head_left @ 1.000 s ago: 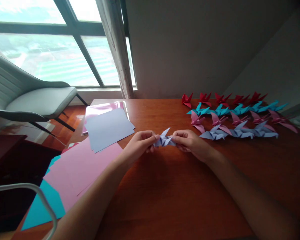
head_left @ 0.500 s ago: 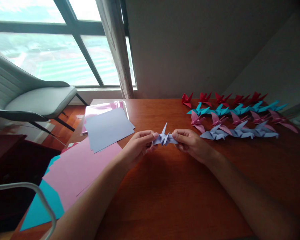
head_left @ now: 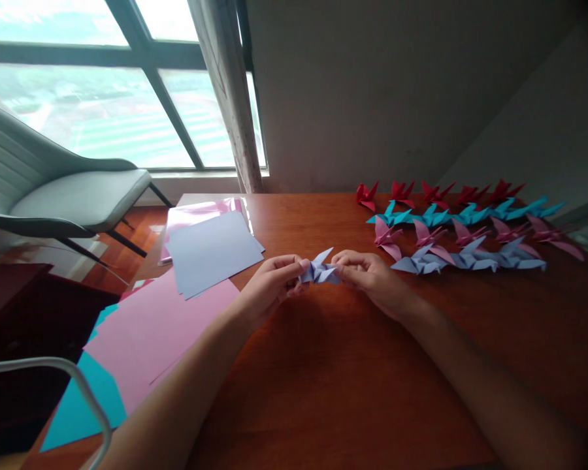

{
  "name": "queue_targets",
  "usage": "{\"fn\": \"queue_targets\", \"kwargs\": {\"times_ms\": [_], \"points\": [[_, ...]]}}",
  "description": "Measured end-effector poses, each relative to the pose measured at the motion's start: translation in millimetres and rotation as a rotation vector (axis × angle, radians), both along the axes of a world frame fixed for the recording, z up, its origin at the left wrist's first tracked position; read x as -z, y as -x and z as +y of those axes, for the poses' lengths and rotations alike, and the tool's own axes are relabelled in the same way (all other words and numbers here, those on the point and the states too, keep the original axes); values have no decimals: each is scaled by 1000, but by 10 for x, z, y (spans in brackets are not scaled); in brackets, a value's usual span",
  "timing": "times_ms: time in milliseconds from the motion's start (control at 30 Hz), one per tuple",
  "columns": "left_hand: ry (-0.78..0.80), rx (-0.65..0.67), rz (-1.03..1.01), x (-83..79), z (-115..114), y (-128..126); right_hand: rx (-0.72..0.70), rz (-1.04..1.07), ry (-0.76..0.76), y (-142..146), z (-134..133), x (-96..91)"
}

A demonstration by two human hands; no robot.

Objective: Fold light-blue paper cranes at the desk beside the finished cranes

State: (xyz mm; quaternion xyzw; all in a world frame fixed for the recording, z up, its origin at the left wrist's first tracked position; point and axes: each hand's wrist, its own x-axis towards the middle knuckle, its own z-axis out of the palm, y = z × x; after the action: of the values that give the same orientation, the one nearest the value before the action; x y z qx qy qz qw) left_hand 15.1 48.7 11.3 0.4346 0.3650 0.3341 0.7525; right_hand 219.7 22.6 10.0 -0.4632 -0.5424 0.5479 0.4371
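A pale lavender paper crane (head_left: 320, 270) is held between my hands above the middle of the wooden table (head_left: 313, 385). My left hand (head_left: 279, 279) pinches its left end between thumb and fingers. On the other side, the thumb and fingertips of my right hand (head_left: 360, 269) are closed on the crane's right part. One pointed wing sticks up and to the right. To the right of my right hand stands a row of lavender paper cranes (head_left: 470, 256), apart from it.
Behind the lavender row are rows of pink cranes (head_left: 428, 232), turquoise cranes (head_left: 470, 213) and red cranes (head_left: 434, 194). At left lie lavender sheets (head_left: 215, 248), pink sheets (head_left: 161, 326) and turquoise paper (head_left: 83, 405). A chair (head_left: 78, 189) stands beyond the table's left edge.
My right hand has shifted slightly left and its grip on the crane has changed. The crane has turned, its upright point now leaning right. My left hand stays in place.
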Motion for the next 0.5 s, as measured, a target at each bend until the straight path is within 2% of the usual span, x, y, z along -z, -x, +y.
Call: {"fn": "queue_targets", "kwargs": {"times_ms": [100,267,500], "points": [[11,-11,9,2,0,-12,12,-27,-5,-4,2,17],[24,-23,15,2,-3,-10,-12,-83,125,-37,-11,44],[24,-6,-2,36,1,3,-52,-47,162,-51,-13,42]]}}
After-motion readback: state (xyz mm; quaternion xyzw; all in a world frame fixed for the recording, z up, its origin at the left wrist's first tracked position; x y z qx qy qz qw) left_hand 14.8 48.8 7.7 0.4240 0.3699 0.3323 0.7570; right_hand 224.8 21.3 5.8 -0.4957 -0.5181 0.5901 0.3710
